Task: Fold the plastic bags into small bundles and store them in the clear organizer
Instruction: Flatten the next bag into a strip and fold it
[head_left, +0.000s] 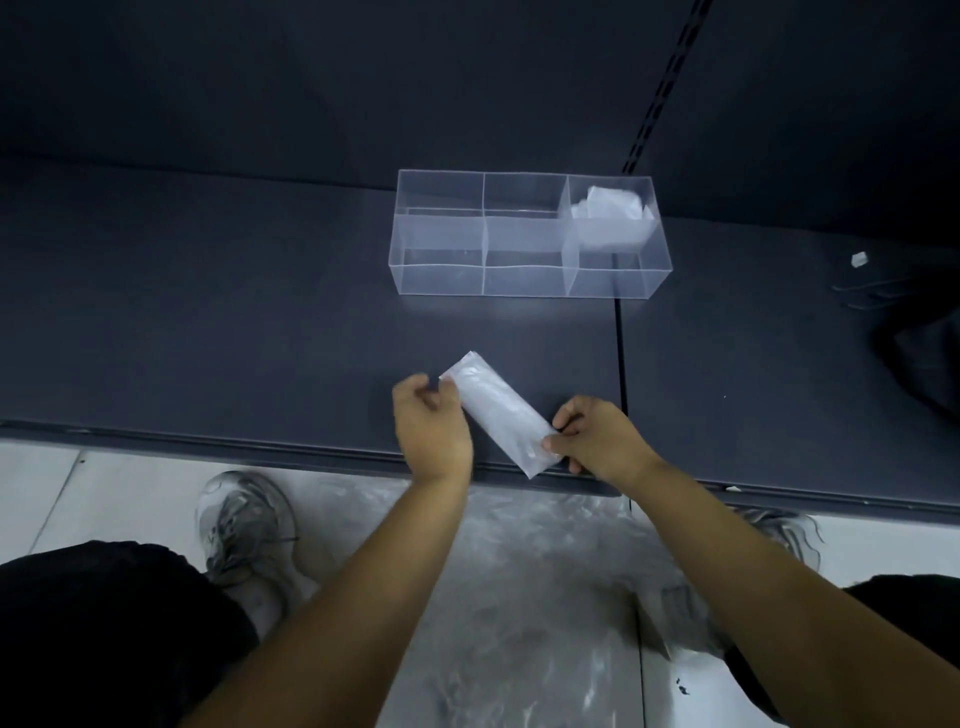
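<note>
A person is standing at a dark desk (260, 312) and looking down at both hands. A plastic bag (498, 413), already folded into a long narrow strip, is lying diagonally on the desk near its front edge, one end pointing up and left, the other reaching down and right to the edge. The right hand (597, 441) is pinching the lower right end of the strip between thumb and fingertips. The left hand (434, 431) is sitting just beside the upper left end with its fingers loosely curled; whether they are actually gripping the plastic cannot be told from here. Farther back on the desk, well apart from the hands, the clear organizer (527, 283) is standing with its three-by-two grid of compartments, and a white crumpled bundle (613, 215) is sitting in the far right compartment, while the others are showing only the dark desk through their walls. Below the desk edge, a heap of loose clear plastic bags (545, 597) is lying on the pale floor between the person's grey shoes (249, 530).
</note>
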